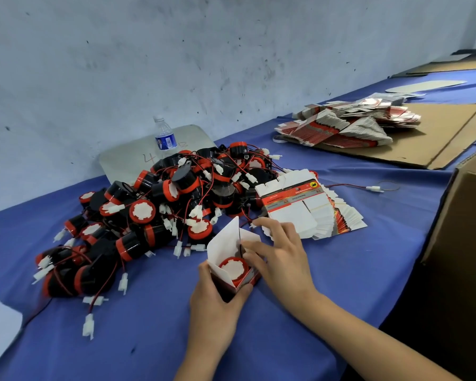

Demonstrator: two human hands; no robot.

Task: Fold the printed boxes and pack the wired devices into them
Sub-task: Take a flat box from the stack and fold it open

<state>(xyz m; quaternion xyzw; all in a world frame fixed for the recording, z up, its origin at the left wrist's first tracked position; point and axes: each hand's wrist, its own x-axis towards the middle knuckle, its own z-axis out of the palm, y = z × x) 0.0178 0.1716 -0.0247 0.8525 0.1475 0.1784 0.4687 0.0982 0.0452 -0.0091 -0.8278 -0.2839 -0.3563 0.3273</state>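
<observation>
My left hand (212, 306) grips a small printed box (226, 244) from below; its white flaps stand open. Inside it sits a black and red round device (233, 268), white face up. My right hand (279, 255) rests on the box's right side, fingers bent at the flap and the device's wire. A big heap of black and red wired devices (160, 210) with white connectors lies just behind and to the left. A fanned stack of flat printed boxes (308, 207) lies to the right of my right hand.
A water bottle (164, 137) stands behind the heap by the wall. More flat boxes (346, 125) are piled on a cardboard sheet (434, 133) at the far right. A brown carton (462, 215) stands at the right edge. The blue tablecloth (138, 339) covers the table.
</observation>
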